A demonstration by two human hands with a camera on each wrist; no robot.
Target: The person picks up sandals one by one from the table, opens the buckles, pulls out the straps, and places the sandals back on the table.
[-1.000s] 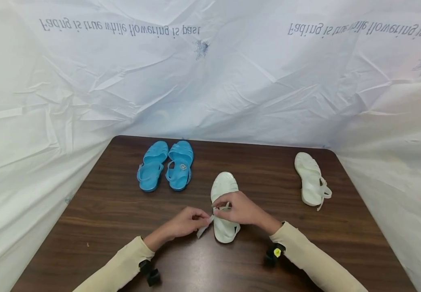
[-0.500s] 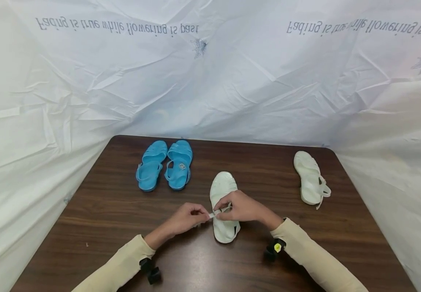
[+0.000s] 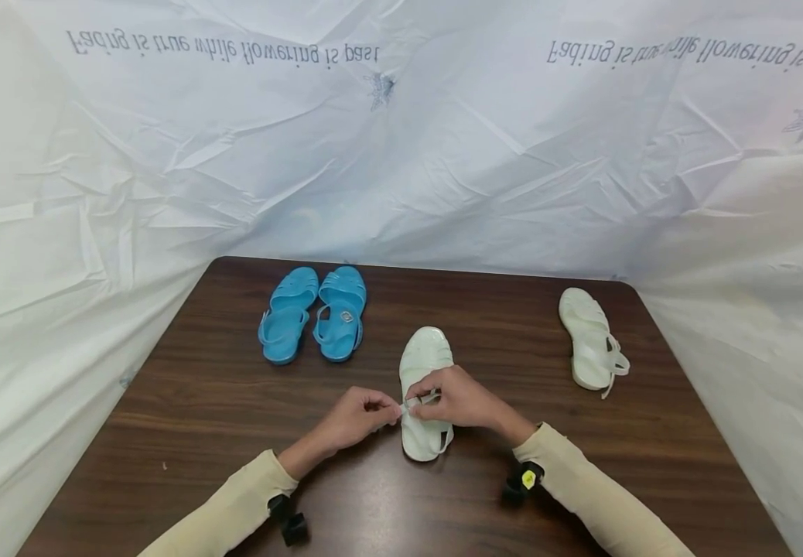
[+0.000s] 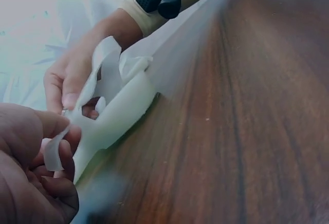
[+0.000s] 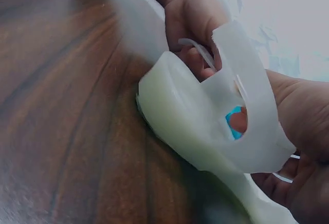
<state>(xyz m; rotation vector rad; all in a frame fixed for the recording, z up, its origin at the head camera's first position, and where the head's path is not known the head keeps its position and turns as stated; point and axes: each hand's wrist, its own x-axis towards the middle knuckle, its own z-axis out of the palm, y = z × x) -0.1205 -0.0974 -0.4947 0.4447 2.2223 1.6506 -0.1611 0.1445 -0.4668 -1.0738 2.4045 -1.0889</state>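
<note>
A white sandal (image 3: 426, 350) lies sole down in the middle of the table, its toe pointing away from me. My left hand (image 3: 354, 422) pinches the free end of its ankle strap (image 4: 53, 155) at the sandal's left side; the tip curls out past the fingers. My right hand (image 3: 462, 400) reaches over the sandal and grips the strap near the buckle, which the fingers mostly hide. The back strap (image 5: 259, 100) arches up over the heel in the right wrist view.
Two blue sandals (image 3: 283, 336) stand side by side at the table's back left. Another white sandal (image 3: 588, 356), its strap hanging loose, lies at the right. White sheeting (image 3: 401, 178) hangs behind the dark wooden table (image 3: 499, 309).
The strap end hung well below my left fingers a second ago; now only a short piece shows between the hands in the head view. The sandal's heel has shifted slightly left.
</note>
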